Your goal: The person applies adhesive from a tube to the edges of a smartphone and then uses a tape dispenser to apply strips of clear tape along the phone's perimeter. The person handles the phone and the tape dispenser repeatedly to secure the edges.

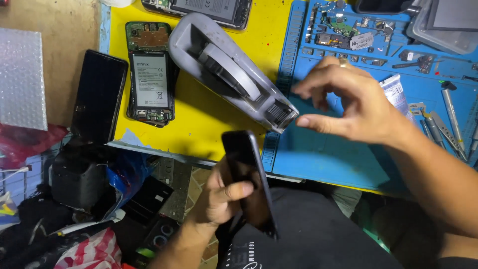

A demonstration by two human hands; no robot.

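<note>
My left hand [221, 197] grips a black phone [247, 172] by its lower half, near my lap, its dark screen tilted up toward the bench edge. My right hand [348, 102] hovers over the blue work mat [323, 159], fingers spread and holding nothing, its thumb tip close to the cutter end of a grey tape dispenser [231, 69]. The dispenser lies across the yellow mat [209, 124] just above the phone.
An opened phone with its battery showing [150, 82] lies on the yellow mat, a black phone [98, 94] left of it, another opened phone [209, 10] at the top. Small parts [343, 32], tweezers and screwdrivers [450, 119] and a tube [397, 92] lie on the blue mat. Bubble wrap [22, 77] far left.
</note>
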